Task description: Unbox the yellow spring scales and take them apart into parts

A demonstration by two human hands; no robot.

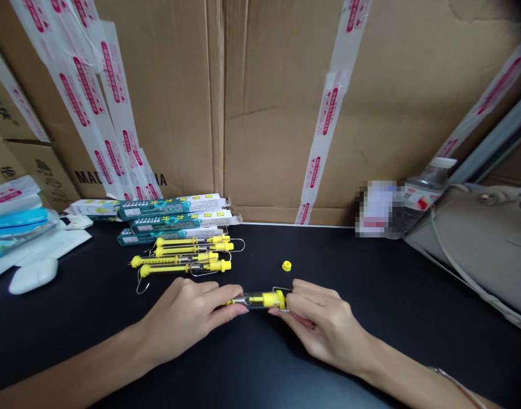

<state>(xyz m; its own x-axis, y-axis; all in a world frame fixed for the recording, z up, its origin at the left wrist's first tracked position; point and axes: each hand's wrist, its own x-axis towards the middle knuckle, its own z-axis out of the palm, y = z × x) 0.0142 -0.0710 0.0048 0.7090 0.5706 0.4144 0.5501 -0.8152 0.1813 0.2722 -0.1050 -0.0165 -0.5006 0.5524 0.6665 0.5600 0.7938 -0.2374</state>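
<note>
Between my two hands lies a clear-tubed spring scale (269,299) with yellow end parts, roughly level above the black tabletop. My left hand (186,312) is closed around the tube's left part, thumb and fingers pinching it and hiding that end. At the opposite end, the fingers of my right hand (324,315) close on the yellow end fitting and its bent wire loop. A small yellow cap (286,266) rests on the table just beyond my right hand. Several more yellow spring scales (186,268) with wire hooks lie side by side beyond my left hand.
Green and white narrow boxes (170,210) are stacked behind the spring scales. To the left are a white earbud case (33,275) and a blue packet (17,227). A bottle (426,187) and a grey bag (477,244) stand right. Large taped cartons (264,113) wall off the back.
</note>
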